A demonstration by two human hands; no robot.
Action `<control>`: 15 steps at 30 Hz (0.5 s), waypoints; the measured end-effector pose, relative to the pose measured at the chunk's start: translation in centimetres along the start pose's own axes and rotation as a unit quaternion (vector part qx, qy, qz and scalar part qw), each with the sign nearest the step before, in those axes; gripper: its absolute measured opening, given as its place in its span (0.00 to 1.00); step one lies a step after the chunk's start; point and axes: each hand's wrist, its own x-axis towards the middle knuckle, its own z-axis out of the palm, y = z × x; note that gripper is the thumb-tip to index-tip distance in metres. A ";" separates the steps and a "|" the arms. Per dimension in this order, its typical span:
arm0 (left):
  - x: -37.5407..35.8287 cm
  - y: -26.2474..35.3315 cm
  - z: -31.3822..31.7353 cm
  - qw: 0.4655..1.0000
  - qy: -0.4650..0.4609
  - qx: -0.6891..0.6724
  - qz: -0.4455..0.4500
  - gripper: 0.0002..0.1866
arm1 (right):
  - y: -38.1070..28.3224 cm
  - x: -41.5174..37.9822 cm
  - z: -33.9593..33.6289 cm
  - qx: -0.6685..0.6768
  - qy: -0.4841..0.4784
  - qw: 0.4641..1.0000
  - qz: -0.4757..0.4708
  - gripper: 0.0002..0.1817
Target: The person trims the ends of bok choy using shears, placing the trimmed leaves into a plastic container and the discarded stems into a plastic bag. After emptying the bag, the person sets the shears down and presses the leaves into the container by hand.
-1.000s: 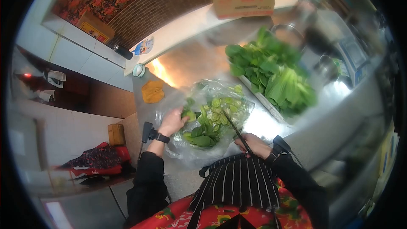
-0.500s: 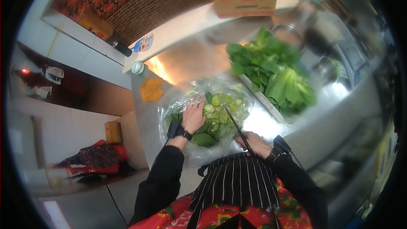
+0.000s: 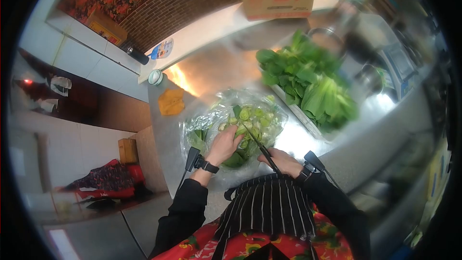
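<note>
Where the left fingers (image 3: 231, 135) dip, leafy greens (image 3: 245, 114) touch them.

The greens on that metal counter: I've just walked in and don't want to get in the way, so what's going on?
Someone in a striped apron is working over pale green vegetable pieces on clear plastic. The right hand grips a knife, its blade angled over the pieces. The left hand has its fingers among them, near the blade; whether they pinch one is unclear. A bigger pile of leafy greens lies to the right.
</note>
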 end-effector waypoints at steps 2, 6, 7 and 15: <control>-0.5 0.3 0.0 1.000 -0.005 0.009 -0.018 0.16 | 0.2 0.7 0.1 -0.016 -0.025 0.999 0.014 0.33; -0.9 -0.7 0.3 0.998 -0.001 0.055 -0.041 0.15 | -0.4 0.8 0.3 -0.005 -0.040 0.996 0.077 0.31; -1.0 -0.7 0.2 0.998 -0.001 0.056 -0.039 0.15 | 0.8 1.6 1.2 -0.039 -0.002 0.999 0.022 0.30; 8.3 9.4 -2.1 0.961 -0.009 -0.275 0.007 0.21 | 2.3 2.0 2.4 0.081 -0.062 0.989 0.107 0.30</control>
